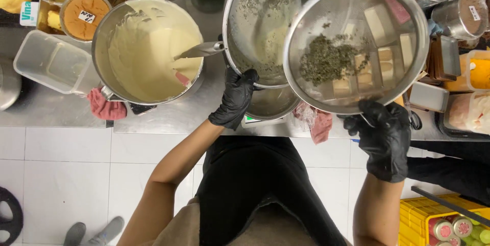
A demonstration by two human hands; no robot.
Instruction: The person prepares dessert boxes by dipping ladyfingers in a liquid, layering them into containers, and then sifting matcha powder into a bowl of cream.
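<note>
I count two black-gloved hands, left (236,98) and right (384,137), one round fine-mesh metal sieve (357,47), three round steel bowls, namely one of cream batter (148,52), one tilted (260,26) and one beneath (270,104), and two pinkish-red cloths (105,108) (317,122).

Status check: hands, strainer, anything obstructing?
Left hand grips tilted steel pan. Right hand holds round mesh strainer with green herb residue. No obstruction visible.

Steel counter (168,115) — batter pot (148,49), clear tub (51,62)
</note>
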